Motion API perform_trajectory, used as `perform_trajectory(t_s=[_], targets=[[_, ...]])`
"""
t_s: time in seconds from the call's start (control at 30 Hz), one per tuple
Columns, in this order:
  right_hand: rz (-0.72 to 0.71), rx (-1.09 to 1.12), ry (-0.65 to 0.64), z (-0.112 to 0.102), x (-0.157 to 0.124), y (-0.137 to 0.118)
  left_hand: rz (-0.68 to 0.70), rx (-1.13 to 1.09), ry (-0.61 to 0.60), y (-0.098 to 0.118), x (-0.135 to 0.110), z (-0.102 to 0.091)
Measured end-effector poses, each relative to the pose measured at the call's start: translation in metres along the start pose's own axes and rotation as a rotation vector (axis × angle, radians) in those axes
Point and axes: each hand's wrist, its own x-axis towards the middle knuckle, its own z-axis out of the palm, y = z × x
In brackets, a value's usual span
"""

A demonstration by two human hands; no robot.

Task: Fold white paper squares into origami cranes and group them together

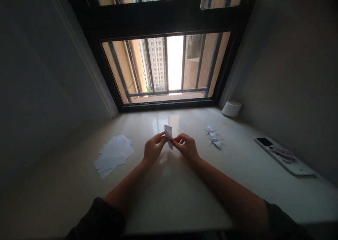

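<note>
The paper point(168, 131) is held up between the left hand point(153, 149) and the right hand point(188, 146), seemingly above the sill point(169, 201), probably so that both its sides can be worked at once. It is pinched by the thumb and fingertips of each hand, the right fingers being loosely curled; neither hand is spread wide. Loose sheets point(113, 153) are piled left of the left hand, apparently for easy reach, while folded figures point(217, 143) are set right of the right hand, presumably to be kept uncrushed. The phone point(298, 166) is laid farther right, well apart.
</note>
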Motion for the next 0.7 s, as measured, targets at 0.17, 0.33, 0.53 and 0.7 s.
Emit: perform_trajectory(t_s=[0.17, 0.33, 0.53, 0.7], targets=[[-0.013, 0.065, -0.056, 0.003, 0.000, 0.002, 0.011, 0.088, -0.064, 0.000, 0.000, -0.001], [0.036, 0.176, -0.085, 0.005, 0.002, 0.009, 0.031, 0.054, -0.097, 0.001, 0.000, -0.001], [0.201, 0.320, 0.002, 0.004, 0.007, 0.020, 0.067, 0.108, -0.083, -0.006, 0.005, -0.003], [0.241, 0.359, 0.080, 0.003, 0.009, 0.026, 0.050, 0.150, -0.103, -0.018, 0.012, -0.007]])
